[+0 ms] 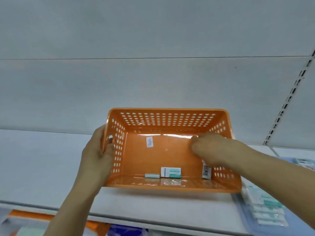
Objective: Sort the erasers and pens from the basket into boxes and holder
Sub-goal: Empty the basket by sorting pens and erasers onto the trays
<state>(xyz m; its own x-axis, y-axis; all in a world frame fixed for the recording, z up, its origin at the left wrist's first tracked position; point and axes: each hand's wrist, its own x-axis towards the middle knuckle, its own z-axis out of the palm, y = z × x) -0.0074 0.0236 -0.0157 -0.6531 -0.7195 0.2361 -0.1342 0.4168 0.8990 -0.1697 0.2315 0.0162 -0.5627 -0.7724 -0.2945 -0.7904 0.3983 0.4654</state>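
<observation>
An orange perforated basket [163, 121] is tilted toward me over a white shelf. My left hand [98, 150] grips its left wall, fingers through the handle slot. My right hand [209, 149] reaches inside near the right wall with curled, blurred fingers; whether it holds anything is unclear. Along the basket's near wall lie a white-and-teal boxed eraser [171, 172], a small flat eraser [152, 175] to its left, and a barcoded eraser [206, 172] standing under my right hand. A white sticker [149, 142] is on the basket floor.
The white shelf [42, 164] stretches left and right under the basket. A pale blue box [248, 217] with several white-and-teal erasers sits at the lower right. Orange and blue items [95, 227] show on the shelf below. A slotted upright [288, 103] runs up the right.
</observation>
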